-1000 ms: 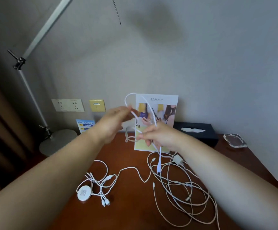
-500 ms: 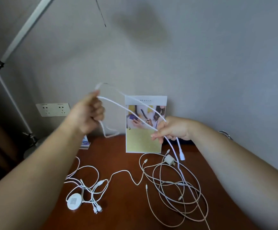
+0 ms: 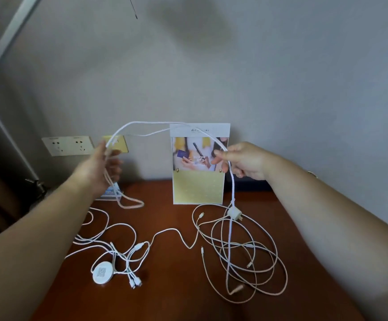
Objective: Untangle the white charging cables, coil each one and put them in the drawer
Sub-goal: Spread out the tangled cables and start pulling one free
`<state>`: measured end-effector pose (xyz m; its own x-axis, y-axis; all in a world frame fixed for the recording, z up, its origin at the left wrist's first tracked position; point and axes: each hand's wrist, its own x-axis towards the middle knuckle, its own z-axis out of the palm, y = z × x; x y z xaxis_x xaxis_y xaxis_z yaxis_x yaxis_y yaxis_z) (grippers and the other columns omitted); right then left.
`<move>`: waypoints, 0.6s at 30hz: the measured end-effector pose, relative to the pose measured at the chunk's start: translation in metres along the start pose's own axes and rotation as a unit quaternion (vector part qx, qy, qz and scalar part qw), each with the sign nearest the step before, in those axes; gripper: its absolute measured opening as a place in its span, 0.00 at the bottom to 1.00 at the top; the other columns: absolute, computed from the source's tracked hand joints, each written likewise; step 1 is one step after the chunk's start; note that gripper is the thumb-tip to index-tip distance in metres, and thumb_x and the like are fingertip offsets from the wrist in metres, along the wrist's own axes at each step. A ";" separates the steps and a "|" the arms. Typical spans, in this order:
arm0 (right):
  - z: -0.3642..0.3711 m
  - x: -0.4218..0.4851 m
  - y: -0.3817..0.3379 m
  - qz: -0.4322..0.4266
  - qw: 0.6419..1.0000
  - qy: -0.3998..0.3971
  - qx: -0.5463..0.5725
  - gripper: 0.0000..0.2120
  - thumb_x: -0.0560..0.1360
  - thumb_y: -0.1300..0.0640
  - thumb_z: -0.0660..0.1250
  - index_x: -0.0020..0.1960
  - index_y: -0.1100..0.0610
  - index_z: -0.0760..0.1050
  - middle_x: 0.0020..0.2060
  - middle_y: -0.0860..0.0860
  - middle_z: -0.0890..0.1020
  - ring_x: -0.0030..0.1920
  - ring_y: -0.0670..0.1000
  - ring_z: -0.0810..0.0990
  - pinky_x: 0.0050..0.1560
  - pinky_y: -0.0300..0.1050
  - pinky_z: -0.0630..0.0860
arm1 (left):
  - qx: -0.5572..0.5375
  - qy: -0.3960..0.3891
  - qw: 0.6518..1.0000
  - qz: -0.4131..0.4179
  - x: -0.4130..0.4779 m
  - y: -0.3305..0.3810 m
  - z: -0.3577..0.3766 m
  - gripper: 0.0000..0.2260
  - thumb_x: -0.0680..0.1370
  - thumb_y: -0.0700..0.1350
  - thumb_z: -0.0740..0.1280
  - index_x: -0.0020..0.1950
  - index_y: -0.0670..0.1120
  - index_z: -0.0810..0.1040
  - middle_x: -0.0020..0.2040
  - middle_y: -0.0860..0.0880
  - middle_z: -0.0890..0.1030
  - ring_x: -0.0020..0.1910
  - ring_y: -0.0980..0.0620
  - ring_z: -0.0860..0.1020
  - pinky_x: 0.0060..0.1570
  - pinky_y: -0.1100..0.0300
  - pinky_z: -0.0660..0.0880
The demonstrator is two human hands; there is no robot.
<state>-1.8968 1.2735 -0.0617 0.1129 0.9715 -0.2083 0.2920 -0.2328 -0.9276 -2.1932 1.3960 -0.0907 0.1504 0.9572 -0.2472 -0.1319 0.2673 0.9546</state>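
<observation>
1 white cable (image 3: 156, 123) is gripped by the left hand (image 3: 98, 165) at 9 o'clock and pinched by the right hand (image 3: 246, 162) at 3 o'clock; tangled cables (image 3: 246, 251) are spread on the bench (image 3: 165, 297).

Both bare forearms reach forward from the lower corners of the view, and the two hands are up in the air, well apart and at nearly the same height. The left hand (image 3: 100, 163) shows its back and thumb side. Its fingers seem to be curled around strands of a white cable (image 3: 146, 122), but the hand is blurred and the exact grip is hard to read. The right hand (image 3: 246, 162) pinches the cable between thumb and forefinger, the other fingers loosely bent below.
</observation>
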 end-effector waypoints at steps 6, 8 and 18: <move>0.028 0.007 -0.013 0.000 0.985 0.034 0.170 0.10 0.77 0.53 0.65 0.43 0.59 0.77 0.31 0.52 0.82 0.21 0.44 0.73 0.24 0.34 0.70 | 0.044 -0.052 0.995 -0.073 -0.008 -0.040 0.019 0.31 0.75 0.70 0.48 0.50 0.45 0.76 0.41 0.44 0.80 0.40 0.47 0.77 0.43 0.53 0.69; 0.034 0.006 -0.016 -0.009 0.984 0.007 0.179 0.09 0.77 0.54 0.65 0.45 0.60 0.76 0.33 0.53 0.83 0.26 0.45 0.79 0.27 0.34 0.74 | 0.064 -0.077 0.992 -0.071 -0.011 -0.042 0.023 0.30 0.75 0.69 0.52 0.48 0.44 0.77 0.33 0.46 0.80 0.35 0.48 0.77 0.40 0.54 0.71; 0.023 0.000 0.001 0.069 0.955 -0.161 0.238 0.22 0.70 0.43 0.62 0.59 0.54 0.75 0.50 0.55 0.84 0.35 0.50 0.83 0.25 0.35 0.72 | 0.227 0.006 0.974 0.010 -0.010 -0.054 0.008 0.17 0.67 0.27 0.70 0.32 0.44 0.66 0.28 0.44 0.71 0.30 0.47 0.71 0.37 0.55 0.70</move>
<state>-1.9184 1.2747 -0.0700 -0.2014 0.9144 -0.3512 -0.1791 -0.3869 -0.9046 -2.1794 1.3711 -0.1388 0.1406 0.9636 -0.2274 0.3119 0.1748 0.9339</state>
